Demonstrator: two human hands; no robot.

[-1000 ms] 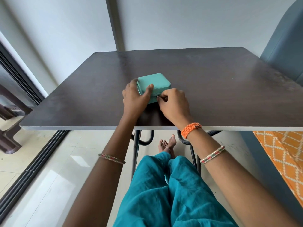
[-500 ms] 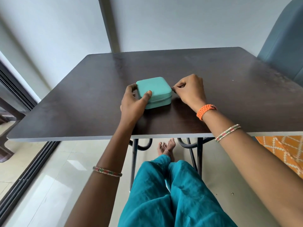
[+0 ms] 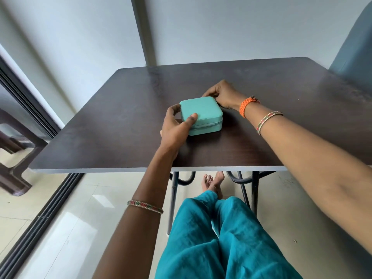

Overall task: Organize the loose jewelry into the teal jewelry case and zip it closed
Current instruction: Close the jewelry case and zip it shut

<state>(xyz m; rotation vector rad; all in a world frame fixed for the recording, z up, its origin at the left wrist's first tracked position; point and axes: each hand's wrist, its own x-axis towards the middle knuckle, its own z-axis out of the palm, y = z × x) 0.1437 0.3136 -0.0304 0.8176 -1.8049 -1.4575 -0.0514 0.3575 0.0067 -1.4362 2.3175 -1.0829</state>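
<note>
- A small teal jewelry case (image 3: 200,112) sits flat on a dark brown table (image 3: 281,117), close to the middle and a bit toward the near edge.
- The lid of the case is down. A thin zip line runs along the front side of it.
- The left hand (image 3: 177,127) holds the near left corner of the case. The thumb lies on top of the lid and the fingers curl round the left side.
- The right hand (image 3: 223,95) is at the far right corner of the case. Its fingers are bent and pinched together right at the edge of the case. What they pinch is too small to see, so I cannot tell what it is.
- The right wrist wears an orange band (image 3: 248,104). Just behind it on that arm is a thin beaded bangle (image 3: 268,121).
- The left arm has a beaded bangle (image 3: 145,206) too, well back from the hand.
- The person sits at the table in teal trousers (image 3: 221,238). Bare feet (image 3: 213,183) rest on the pale tiled floor (image 3: 66,228) under the table.
- A blue-grey chair back (image 3: 356,49) stands at the far right side of the table.
- A dark sliding door track (image 3: 40,218) runs along the floor on the left.
</note>
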